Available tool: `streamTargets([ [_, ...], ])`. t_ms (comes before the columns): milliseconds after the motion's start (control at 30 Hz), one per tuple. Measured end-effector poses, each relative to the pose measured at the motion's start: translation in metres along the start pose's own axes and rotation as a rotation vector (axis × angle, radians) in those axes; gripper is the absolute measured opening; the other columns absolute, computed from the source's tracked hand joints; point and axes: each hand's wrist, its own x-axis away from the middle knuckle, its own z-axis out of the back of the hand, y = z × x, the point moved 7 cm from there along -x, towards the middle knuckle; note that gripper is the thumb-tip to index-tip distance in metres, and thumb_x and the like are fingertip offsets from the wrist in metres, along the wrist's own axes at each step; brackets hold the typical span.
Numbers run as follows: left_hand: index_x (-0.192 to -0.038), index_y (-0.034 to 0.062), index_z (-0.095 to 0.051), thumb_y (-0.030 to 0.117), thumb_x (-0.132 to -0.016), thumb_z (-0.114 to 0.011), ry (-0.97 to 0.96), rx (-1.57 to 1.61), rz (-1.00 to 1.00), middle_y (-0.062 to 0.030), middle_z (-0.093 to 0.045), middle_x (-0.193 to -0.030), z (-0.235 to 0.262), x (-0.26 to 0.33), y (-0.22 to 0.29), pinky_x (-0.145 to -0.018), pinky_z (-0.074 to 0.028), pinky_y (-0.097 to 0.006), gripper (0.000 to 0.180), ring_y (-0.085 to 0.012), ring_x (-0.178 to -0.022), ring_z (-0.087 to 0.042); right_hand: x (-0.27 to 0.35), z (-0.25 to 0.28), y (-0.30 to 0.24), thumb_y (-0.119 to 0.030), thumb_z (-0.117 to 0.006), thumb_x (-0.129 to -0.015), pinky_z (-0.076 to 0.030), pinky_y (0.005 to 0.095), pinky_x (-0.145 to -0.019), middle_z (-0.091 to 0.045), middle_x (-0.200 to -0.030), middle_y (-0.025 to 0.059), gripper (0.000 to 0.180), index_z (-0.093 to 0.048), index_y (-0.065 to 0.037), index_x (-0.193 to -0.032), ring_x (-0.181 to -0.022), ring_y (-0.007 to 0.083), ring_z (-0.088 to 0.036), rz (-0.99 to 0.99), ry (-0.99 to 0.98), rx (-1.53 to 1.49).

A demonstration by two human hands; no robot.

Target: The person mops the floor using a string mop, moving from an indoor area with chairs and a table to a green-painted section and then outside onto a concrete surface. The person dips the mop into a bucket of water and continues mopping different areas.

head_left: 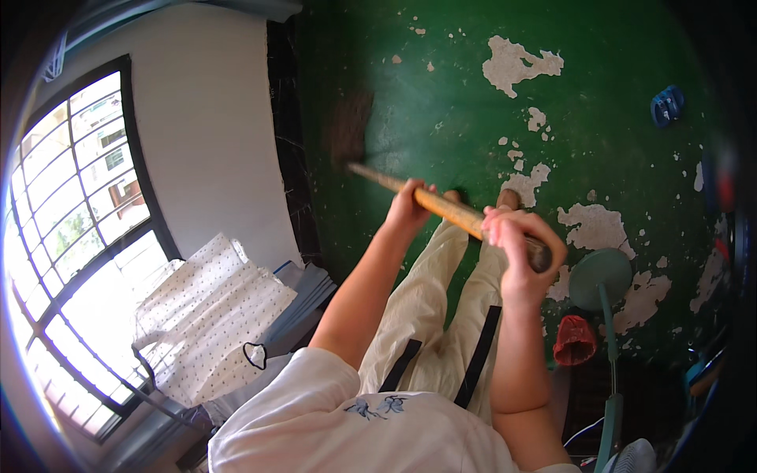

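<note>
A long wooden broom handle (453,211) slants across in front of my legs, its top end nearest my right side. Lower down its length, my left hand (406,204) is wrapped round the shaft. Close to the top end, my right hand (516,240) grips it with curled fingers. The dark brown broom head (348,126) is smeared by motion and lies at the far left, over the green floor near the wall's foot.
Pale peeled patches mark the green floor (441,79). Blue slippers (667,106) lie at the far right. Near my right arm are a red bag-like container (574,341) and a green round-topped stand (601,277). Dotted white cloth (213,323) hangs by the barred window (91,189).
</note>
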Motion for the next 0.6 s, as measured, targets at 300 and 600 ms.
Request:
streamTargets([
  [300, -0.085, 0.003, -0.048, 0.013, -0.083, -0.054, 0.251, 0.185, 0.256, -0.0097, -0.055, -0.082, 0.269, -0.074, -0.049, -0.079, -0.051, -0.032, 0.012, -0.0211, -0.081, -0.058, 0.042, -0.055, 0.201, -0.008, -0.063, -0.078, -0.039, 0.0203, -0.053, -0.055, -0.058, -0.0003, 0.017, -0.057, 0.0, -0.064, -0.056, 0.0056, -0.051, -0.487, -0.082, 0.26],
  [600, -0.094, 0.0059, -0.048, 0.026, -0.09, -0.047, 0.064, 0.243, 0.104, -0.0077, -0.054, -0.095, 0.135, -0.041, -0.032, -0.083, -0.046, -0.033, 0.021, -0.0211, -0.093, -0.053, -0.015, -0.051, 0.12, -0.007, -0.062, -0.078, -0.044, 0.0224, -0.056, -0.057, -0.06, 0.0048, 0.016, -0.056, 0.001, -0.066, -0.058, 0.0106, -0.056, -0.252, -0.116, -0.088],
])
